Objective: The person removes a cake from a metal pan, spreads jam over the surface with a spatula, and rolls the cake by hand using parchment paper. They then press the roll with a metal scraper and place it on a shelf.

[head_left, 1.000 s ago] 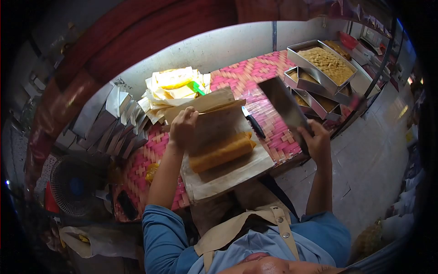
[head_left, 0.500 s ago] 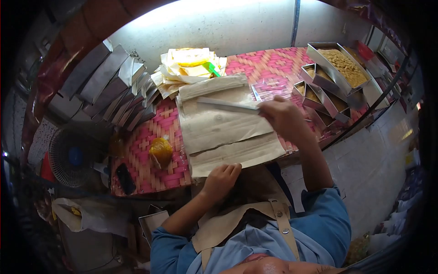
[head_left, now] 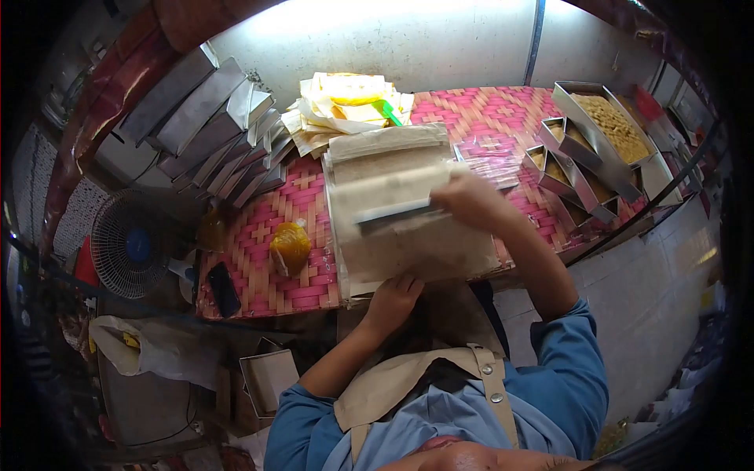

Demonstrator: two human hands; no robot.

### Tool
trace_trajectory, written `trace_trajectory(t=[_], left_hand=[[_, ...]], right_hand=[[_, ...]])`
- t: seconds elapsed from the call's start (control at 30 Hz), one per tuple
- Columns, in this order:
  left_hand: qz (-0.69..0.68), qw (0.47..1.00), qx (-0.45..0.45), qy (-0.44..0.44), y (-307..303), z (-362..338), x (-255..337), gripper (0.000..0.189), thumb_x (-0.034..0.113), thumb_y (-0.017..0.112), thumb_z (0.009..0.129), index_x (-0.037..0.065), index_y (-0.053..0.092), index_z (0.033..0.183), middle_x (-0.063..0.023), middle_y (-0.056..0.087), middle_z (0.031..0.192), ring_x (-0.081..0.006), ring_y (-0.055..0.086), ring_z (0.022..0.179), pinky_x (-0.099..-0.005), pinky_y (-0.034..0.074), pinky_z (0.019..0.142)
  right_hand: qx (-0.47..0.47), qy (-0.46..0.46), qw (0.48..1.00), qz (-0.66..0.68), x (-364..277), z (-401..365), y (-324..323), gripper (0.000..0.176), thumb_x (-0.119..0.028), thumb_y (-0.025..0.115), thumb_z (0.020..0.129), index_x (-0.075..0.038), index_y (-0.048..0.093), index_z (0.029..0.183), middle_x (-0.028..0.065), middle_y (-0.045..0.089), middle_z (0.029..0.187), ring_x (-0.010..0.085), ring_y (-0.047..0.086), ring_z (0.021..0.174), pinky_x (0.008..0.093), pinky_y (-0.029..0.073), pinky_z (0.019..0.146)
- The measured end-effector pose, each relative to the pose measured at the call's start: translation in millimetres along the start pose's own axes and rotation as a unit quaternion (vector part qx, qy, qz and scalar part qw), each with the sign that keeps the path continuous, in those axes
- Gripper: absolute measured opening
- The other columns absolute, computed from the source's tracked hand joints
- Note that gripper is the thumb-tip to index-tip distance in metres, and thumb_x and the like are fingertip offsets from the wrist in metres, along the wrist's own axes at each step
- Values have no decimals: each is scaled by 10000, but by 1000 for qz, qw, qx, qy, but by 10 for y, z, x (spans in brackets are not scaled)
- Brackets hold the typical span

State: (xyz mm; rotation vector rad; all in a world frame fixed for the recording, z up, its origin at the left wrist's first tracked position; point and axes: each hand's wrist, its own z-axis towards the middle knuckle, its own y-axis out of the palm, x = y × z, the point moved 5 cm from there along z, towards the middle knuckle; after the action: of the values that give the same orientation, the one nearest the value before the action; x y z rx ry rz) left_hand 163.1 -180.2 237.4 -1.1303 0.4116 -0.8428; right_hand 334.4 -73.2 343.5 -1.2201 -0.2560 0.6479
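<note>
A stack of brown paper sheets lies in front of me on the woven-pattern table. My right hand is closed around one end of a long knife, its flat blade reaching left across the sheets. The blade and hand are slightly blurred. Above the blade, part of the top sheet looks raised or folded over. At the stack's near edge, my left hand rests with its fingers curled against the paper. What those fingers pinch, if anything, is hidden.
A yellow-orange bag and a phone lie left on the table. Metal tins are stacked at the back left, beside yellow-stained papers. Filled tins stand at the right. A fan stands far left.
My right hand has brought the knife nearer to me and slightly left over the paper. My left hand stays at the near edge. The whole view has shifted a little.
</note>
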Motion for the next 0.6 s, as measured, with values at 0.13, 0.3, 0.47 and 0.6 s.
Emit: trace_trajectory(t=[0.13,0.3,0.47,0.6], left_hand=[[-57,997,44,12,-52,61,7,224,88,547,729,45,550,949,-89,577,949,-237,574,822,-315,497,733],[-44,999,26,-6,-71,60,19,192,59,536,727,52,538,919,-92,570,858,-256,582,837,-337,501,728],[65,998,8,15,-106,138,-78,146,139,550,738,102,535,879,-24,527,757,-173,562,681,-287,497,527],[93,991,83,-55,-69,237,-212,159,189,581,745,95,520,858,-51,522,787,-159,561,612,-260,484,491]], right_hand=[[171,84,981,-46,115,40,-516,31,-78,564,762,-48,563,770,123,584,697,289,592,741,391,479,641],[-57,-9,995,81,-441,-118,16,88,-135,558,771,-81,567,840,108,597,729,298,593,766,409,486,675],[-113,-75,990,30,-505,-224,564,99,-126,561,747,-104,568,843,76,618,751,265,601,821,388,499,680],[-82,-65,994,32,-500,-263,640,132,-124,548,745,-110,574,874,62,613,810,249,604,834,370,502,676]])
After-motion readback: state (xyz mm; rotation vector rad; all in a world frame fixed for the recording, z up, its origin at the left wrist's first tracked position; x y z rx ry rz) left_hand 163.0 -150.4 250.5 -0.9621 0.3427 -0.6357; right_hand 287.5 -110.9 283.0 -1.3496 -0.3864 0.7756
